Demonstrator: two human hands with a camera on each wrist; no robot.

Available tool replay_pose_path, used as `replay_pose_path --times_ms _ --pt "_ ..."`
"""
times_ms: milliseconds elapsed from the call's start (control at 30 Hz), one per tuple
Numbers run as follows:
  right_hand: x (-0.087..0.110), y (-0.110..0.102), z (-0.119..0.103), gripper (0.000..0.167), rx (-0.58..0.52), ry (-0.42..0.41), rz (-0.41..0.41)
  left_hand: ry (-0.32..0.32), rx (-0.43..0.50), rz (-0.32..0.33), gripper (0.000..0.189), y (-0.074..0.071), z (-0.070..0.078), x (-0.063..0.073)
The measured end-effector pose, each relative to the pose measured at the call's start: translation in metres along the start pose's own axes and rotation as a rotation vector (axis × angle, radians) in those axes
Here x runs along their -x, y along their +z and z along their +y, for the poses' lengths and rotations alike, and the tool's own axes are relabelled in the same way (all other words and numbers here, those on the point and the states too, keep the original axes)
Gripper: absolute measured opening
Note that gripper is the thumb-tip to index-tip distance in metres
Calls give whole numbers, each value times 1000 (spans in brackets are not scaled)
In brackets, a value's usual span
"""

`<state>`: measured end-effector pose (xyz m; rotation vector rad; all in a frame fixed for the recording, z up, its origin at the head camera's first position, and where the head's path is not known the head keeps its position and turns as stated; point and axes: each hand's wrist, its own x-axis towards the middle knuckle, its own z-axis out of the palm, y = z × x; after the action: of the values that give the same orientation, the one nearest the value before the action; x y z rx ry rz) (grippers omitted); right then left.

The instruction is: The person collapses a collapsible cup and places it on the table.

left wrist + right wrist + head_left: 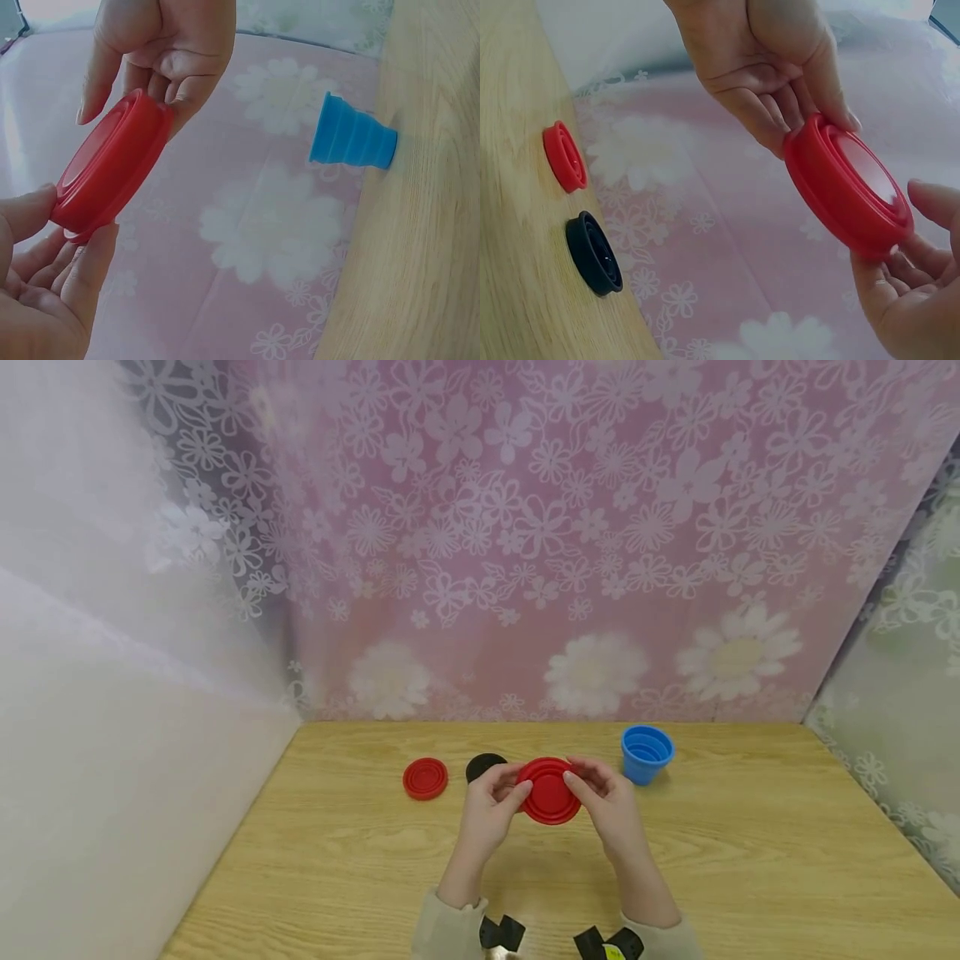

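A red collapsible cup, folded flat into a ringed disc, is held up above the table between both hands. My left hand pinches its left edge, thumb on the ringed face and fingers behind. On the opposite edge, the fingers of my right hand curl behind the rim. In the right wrist view the right thumb stands slightly off the cup's face. A second red collapsible cup lies flat on the table to the left. Beside it, a black collapsed cup is partly hidden by my left hand.
A blue collapsible cup, fully extended, stands upright to the right of my right hand. The wooden table ends at a pink flowered backdrop. A pale wall borders the table at the left, a flowered sheet at the right.
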<state>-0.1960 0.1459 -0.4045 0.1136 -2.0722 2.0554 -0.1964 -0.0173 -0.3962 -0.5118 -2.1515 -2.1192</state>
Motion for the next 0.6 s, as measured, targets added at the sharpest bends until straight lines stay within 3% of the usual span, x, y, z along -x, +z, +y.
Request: replay_pose_path --times_ms 200,333,500,600 --pt "-2 -4 2 28 23 -32 -72 6 88 102 27 -1 -2 0" --pt "-2 -5 3 25 72 -44 -60 -3 121 124 28 -1 -2 0" --pt "-2 -7 2 24 117 -29 -17 -34 45 135 25 0 1 0" --pt "-3 -8 0 24 118 -23 -12 -10 -44 144 21 0 2 -1"
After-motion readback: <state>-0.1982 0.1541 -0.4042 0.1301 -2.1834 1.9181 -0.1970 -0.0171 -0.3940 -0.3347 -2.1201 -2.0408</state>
